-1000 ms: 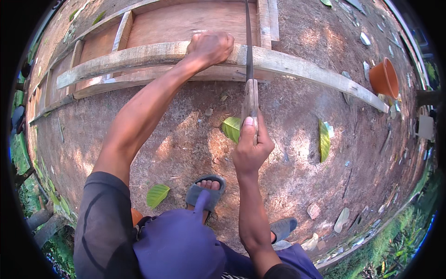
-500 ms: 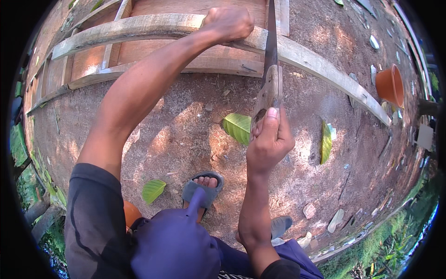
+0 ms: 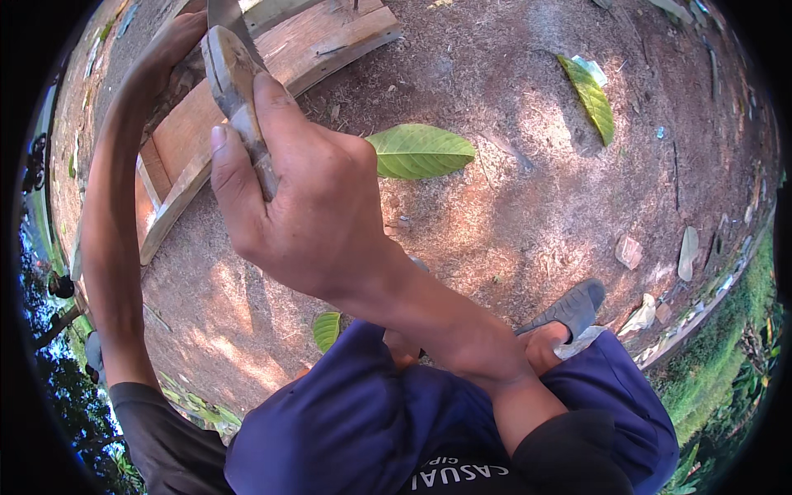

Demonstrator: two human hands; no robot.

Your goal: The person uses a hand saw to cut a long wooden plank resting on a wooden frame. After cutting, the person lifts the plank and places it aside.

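Observation:
My right hand [image 3: 309,186] is closed around the worn wooden handle [image 3: 233,82] of a handsaw. The saw's metal blade [image 3: 229,21] runs up out of the picture at the top left. Close by the blade, my left hand [image 3: 177,45] is bent and closed at the wooden beam; the saw handle and picture edge partly hide its fingers and the beam. Beneath both hands lies a wooden frame with a reddish-brown panel [image 3: 198,124] and a pale side rail [image 3: 177,210]. Where the blade meets the wood cannot be seen.
A large green leaf [image 3: 422,151] lies right of my right hand, another leaf [image 3: 590,99] farther right. A nail [image 3: 330,50] shows on the frame's end. My sandalled foot [image 3: 569,309], a broken brick piece [image 3: 629,252] and grass [image 3: 718,355] are at the lower right.
The view has shifted, so both hands, the saw and the frame now appear farther left. The saw handle looks closer and tilts left. The orange pot has left the picture.

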